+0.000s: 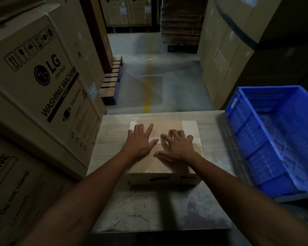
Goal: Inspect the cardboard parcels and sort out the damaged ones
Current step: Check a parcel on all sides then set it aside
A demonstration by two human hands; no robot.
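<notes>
Centre frame: my left hand point(140, 142) and right hand point(179, 147) lie flat, ungripping, on the taped cardboard parcel point(169, 126) (stiff, likely light; take its sides).

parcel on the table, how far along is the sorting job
Early, by the look of it. Done: no sorted parcel shows in the visible part of the blue crate. In hand: one taped parcel lies on the table, with the left hand flat on its top and the right hand touching the tape with its fingertips. Left: judge it for damage and sort it; no damage shows from here.
</notes>
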